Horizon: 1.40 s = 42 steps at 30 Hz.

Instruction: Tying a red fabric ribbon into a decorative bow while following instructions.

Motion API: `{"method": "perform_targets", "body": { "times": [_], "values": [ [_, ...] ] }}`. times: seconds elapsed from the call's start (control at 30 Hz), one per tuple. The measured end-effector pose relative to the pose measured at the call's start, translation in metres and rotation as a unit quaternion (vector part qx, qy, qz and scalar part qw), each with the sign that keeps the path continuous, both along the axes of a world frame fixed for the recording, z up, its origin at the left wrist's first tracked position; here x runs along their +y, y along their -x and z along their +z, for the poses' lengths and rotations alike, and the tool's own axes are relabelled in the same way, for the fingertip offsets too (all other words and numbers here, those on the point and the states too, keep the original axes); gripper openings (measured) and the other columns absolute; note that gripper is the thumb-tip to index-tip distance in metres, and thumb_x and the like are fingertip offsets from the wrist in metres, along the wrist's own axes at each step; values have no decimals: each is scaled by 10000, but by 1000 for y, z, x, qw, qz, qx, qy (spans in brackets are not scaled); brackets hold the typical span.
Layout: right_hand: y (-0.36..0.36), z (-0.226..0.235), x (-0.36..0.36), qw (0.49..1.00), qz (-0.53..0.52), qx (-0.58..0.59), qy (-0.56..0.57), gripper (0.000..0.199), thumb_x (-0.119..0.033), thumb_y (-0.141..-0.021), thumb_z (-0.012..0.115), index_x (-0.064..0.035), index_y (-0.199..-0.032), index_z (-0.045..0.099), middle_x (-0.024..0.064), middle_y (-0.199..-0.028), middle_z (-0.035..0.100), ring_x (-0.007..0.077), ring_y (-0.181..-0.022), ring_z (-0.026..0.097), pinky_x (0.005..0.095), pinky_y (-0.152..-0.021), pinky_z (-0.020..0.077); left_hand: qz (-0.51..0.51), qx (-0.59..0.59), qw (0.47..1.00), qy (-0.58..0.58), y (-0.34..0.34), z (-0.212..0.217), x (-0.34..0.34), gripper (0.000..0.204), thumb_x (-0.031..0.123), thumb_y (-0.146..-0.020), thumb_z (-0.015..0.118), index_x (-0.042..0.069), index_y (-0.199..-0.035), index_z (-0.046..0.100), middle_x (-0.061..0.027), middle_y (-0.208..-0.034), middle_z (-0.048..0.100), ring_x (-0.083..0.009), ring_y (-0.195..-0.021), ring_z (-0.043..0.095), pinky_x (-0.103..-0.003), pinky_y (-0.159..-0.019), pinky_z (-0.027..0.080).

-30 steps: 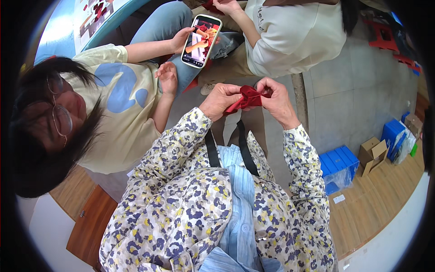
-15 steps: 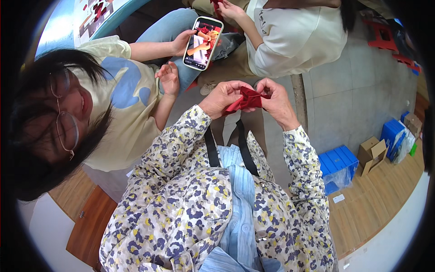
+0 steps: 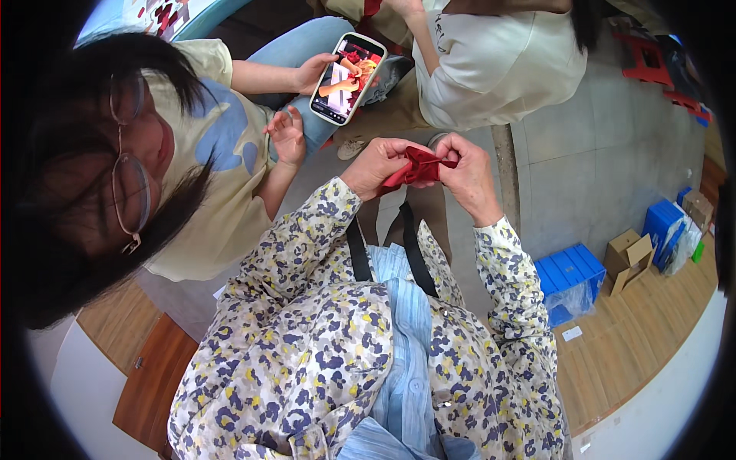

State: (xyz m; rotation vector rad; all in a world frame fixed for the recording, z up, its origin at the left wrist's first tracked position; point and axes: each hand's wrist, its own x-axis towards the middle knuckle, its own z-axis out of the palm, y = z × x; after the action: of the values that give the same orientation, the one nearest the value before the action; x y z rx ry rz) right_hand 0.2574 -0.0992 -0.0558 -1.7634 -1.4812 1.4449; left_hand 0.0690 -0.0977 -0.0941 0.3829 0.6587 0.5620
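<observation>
A folded piece of dark red ribbon or cloth (image 3: pixel 420 166) is stretched between my two hands, in front of my body. My left hand (image 3: pixel 373 166) pinches its left end between thumb and fingers. At its right end my right hand (image 3: pixel 469 176) grips it the same way. The piece has several pleats and a loose flap pointing down to the left. Whether it is fabric or paper I cannot tell. On the left, a person holds up a phone (image 3: pixel 349 78) whose screen shows hands working with red material.
Beyond my hands sits another person in a white shirt (image 3: pixel 498 69). A table (image 3: pixel 207 15) with red pieces stands at the far left. On the right are a blue crate (image 3: pixel 571 277), a cardboard box (image 3: pixel 630 257) and red stools (image 3: pixel 644 60).
The person on the left has leaned closer, toward the right, and the phone has shifted slightly right. My hands keep their hold on the red piece, with barely any movement.
</observation>
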Motion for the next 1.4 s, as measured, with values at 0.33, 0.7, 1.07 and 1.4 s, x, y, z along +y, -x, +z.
{"method": "perform_targets", "body": {
  "times": [0.33,0.7,1.07,1.4],
  "values": [
    [-17,6,3,935,-13,309,174,130,12,-776,624,-48,-831,522,-30,-707,575,28,-619,538,175,-511,396,12,-66,995,69,-13,-1,-8,255,104,-855,622,-52,-1055,599,-144,-966,649,-227,-826,668,-321,-747,567],
    [-11,12,-7,945,-28,275,177,198,0,-753,645,-28,-925,550,-6,-827,581,48,-751,554,198,-691,462,35,-5,999,-2,-9,5,-20,214,137,-889,563,-24,-1022,609,-127,-887,662,-203,-750,666,-298,-696,558],
    [2,27,-23,980,12,24,-198,240,1,-693,705,-15,-915,617,72,-959,547,143,-835,550,248,-702,472,87,9,996,21,3,0,-23,194,132,-880,576,-12,-1003,615,-119,-874,662,-184,-724,661,-285,-674,556],
    [5,15,-28,988,17,119,-100,141,-1,-733,664,-12,-872,686,88,-1079,607,198,-1018,531,279,-785,467,101,78,991,-43,4,14,-25,176,114,-862,600,-4,-990,624,-79,-827,671,-131,-678,649,-229,-576,524]
  ]
}}
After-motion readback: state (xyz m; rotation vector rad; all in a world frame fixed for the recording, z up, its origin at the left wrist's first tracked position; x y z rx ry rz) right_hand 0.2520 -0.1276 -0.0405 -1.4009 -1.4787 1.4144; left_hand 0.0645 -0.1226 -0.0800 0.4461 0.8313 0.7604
